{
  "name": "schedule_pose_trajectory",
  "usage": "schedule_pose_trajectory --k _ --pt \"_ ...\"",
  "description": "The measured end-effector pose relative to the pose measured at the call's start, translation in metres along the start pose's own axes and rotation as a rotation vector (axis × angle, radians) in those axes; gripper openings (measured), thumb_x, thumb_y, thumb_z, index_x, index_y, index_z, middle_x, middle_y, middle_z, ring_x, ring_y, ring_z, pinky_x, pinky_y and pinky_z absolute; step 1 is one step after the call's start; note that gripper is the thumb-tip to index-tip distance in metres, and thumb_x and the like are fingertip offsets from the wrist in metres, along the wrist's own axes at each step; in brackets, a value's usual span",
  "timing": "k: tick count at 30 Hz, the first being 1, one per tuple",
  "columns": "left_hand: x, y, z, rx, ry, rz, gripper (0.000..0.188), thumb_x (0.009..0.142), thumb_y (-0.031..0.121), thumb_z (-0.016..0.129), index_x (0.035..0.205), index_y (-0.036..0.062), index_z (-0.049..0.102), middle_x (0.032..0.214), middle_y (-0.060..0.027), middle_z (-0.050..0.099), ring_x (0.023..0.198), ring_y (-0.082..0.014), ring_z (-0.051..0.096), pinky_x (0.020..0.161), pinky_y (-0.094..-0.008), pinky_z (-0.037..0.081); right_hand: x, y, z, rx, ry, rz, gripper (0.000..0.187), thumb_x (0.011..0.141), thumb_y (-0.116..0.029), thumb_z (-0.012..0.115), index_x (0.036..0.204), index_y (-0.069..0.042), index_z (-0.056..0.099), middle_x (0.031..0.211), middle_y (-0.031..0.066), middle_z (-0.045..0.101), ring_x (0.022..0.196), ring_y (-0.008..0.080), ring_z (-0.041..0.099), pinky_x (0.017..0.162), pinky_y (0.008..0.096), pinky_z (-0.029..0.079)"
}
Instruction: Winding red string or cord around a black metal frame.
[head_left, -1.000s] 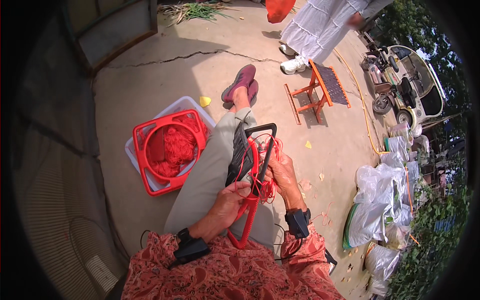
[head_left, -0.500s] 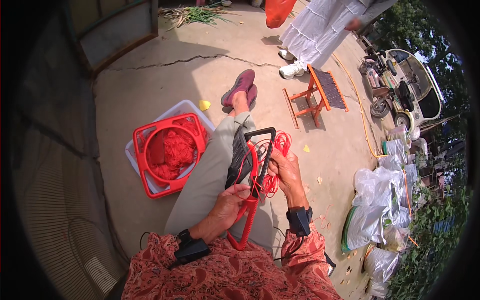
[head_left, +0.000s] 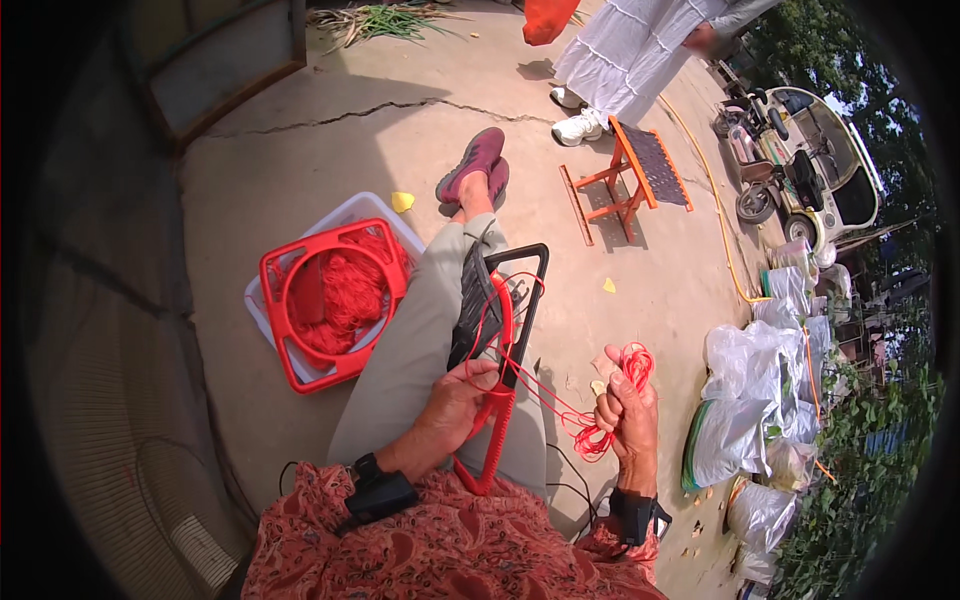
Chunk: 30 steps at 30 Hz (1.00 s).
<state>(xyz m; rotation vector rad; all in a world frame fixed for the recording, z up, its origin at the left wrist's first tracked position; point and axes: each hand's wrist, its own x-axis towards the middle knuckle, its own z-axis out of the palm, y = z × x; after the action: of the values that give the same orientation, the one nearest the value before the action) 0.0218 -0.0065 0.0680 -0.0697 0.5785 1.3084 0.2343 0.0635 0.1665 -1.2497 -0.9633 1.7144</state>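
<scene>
A plastic frame with a red toothed rim (head_left: 492, 445) and a black bar (head_left: 541, 280) stands tilted on my lap. Closed at its near side, my left hand (head_left: 452, 408) pinches the rim, with thin red cord running by the fingertips. Out to the right, my right hand (head_left: 632, 420) is closed round a looped bundle of red cord (head_left: 638, 362), more loops hanging beside the palm. Strands of that cord stretch across to the frame. Black slatted plastic (head_left: 474, 300) lies on my thigh behind the rim.
On the left, a white tub (head_left: 372, 207) holds red cord (head_left: 345, 300) under another red frame (head_left: 277, 318). An orange folding stool (head_left: 648, 165) stands ahead, near a person in a white skirt (head_left: 625, 60). Silvery sacks (head_left: 735, 420) and a parked three-wheeler (head_left: 825, 170) are at right.
My right hand has drawn away from the frame, right and toward me, carrying the cord bundle. Cord now spans the gap. My left hand stays at the rim.
</scene>
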Motion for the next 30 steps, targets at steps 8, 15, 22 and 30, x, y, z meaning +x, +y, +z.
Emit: schedule_pose_trajectory --k 8,15,22,30 --pt "0.001 -0.003 -0.009 0.004 -0.048 0.023 0.015 0.089 0.011 0.062 0.102 0.0069 0.056 0.087 -0.0009 0.061 0.077 -0.0109 0.06 0.071 -0.0279 0.052 -0.024 0.023 -0.089 -1.026 -0.109 0.131 0.02 0.094 -0.019 0.054 0.101 -0.007 0.068 0.057 -0.0027 0.048 0.052 0.0138 0.044 0.051 0.0301 0.038" --pt "-0.004 0.0 0.003 -0.008 0.015 0.04 0.016 0.089 0.009 0.062 0.103 0.006 0.055 0.088 -0.0013 0.062 0.077 -0.0108 0.059 0.074 -0.0259 0.05 -0.042 0.117 -0.276 -1.749 0.158 0.262 0.023 0.084 -0.026 0.058 0.092 -0.006 0.066 0.082 0.0245 0.063 0.076 0.0442 0.059 0.066 0.0464 0.047" --pt "0.0 0.0 -0.01 0.035 -0.01 0.064 0.012 0.091 0.012 0.06 0.102 0.0079 0.056 0.091 -0.0041 0.064 0.08 -0.0119 0.062 0.07 -0.0278 0.052 0.008 0.076 -0.079 -0.406 0.07 0.236 0.02 0.089 -0.016 0.06 0.1 0.0 0.064 0.058 -0.0036 0.045 0.046 0.008 0.037 0.045 0.0248 0.033" --pt "0.004 -0.003 -0.002 0.036 -0.001 0.055 0.013 0.091 0.012 0.059 0.102 0.0079 0.055 0.09 -0.0042 0.064 0.081 -0.0118 0.061 0.071 -0.0283 0.052 -0.007 0.054 0.029 -0.5 -0.309 0.155 0.023 0.089 -0.022 0.063 0.095 0.0 0.062 0.057 -0.0054 0.038 0.048 0.0056 0.034 0.044 0.0233 0.027"
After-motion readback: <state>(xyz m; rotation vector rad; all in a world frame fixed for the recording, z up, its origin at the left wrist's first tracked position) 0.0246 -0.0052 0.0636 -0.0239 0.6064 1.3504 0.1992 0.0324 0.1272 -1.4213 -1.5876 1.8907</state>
